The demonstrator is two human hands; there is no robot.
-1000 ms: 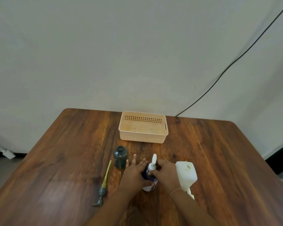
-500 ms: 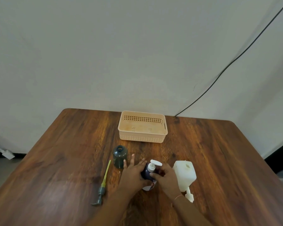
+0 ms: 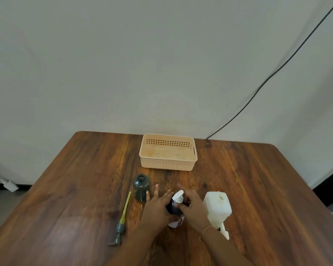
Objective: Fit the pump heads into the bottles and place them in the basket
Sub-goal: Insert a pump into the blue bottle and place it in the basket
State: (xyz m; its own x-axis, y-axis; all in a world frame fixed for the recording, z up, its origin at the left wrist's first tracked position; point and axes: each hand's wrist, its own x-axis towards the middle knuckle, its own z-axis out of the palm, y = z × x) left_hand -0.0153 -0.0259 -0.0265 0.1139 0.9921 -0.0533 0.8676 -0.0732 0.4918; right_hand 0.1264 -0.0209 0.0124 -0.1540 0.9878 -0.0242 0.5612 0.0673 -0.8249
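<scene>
A dark blue bottle (image 3: pixel 173 208) stands upright near the table's front middle, a white pump head (image 3: pixel 177 196) sitting in its neck. My left hand (image 3: pixel 156 208) wraps the bottle's left side. My right hand (image 3: pixel 193 205) grips the collar of the white pump head. A dark green bottle (image 3: pixel 141 187) stands open-necked just left of my left hand. Its grey pump head with a yellow tube (image 3: pixel 122 220) lies on the table further left. A white bottle (image 3: pixel 217 208) stands right of my right hand, with another white pump head (image 3: pixel 225 231) lying at its base. The peach basket (image 3: pixel 168 165) sits behind, holding nothing.
The wooden table (image 3: pixel 258 189) ends at a white backdrop. A black cable (image 3: pixel 267 79) runs down the backdrop at the right. A white plug (image 3: pixel 10 185) lies on the floor at the left.
The white pump head's nozzle has swung round between my right hand's fingers: first toward the far side, then right, now far-right. Both hands stay on the dark blue bottle.
</scene>
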